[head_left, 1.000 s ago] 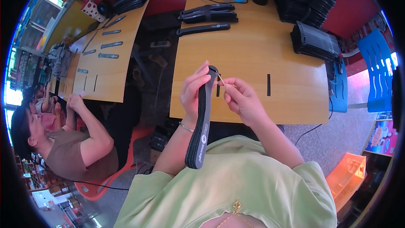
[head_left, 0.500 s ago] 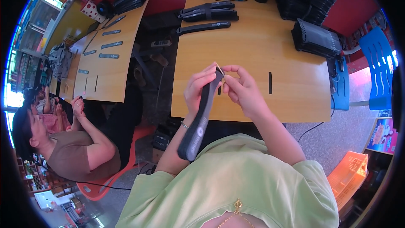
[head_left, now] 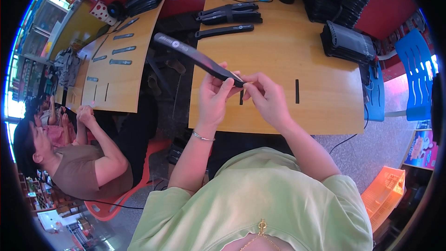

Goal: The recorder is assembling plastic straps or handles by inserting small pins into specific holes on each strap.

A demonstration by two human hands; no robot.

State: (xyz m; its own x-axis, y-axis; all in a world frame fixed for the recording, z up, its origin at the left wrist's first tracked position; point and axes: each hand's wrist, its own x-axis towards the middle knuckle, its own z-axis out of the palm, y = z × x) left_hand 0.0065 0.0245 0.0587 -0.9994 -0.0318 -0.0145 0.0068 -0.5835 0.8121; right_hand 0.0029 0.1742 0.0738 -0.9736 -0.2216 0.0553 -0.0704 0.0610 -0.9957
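A long dark grey-black strap with a pale printed mark is held above the near edge of the wooden table. My left hand is closed round it near its right end, thumb on top. From there the strap's broad end reaches away to the far left, past the table's side. My right hand pinches at the strap's narrow tip, thumb and forefinger together; the tip itself is partly hidden by the fingers. Beneath the hands, a short black strip shows on the tabletop, and another black strip lies to the right.
Farther back are a bundle of straps and a single strap. Stacked black packs and a clear-topped bundle stand at the back right. On the left, a co-worker sits by another table with straps on it.
The strap hung down toward my body; it has swung round and now points away to the far left. My left hand has turned over with it. The co-worker's hands have come together.
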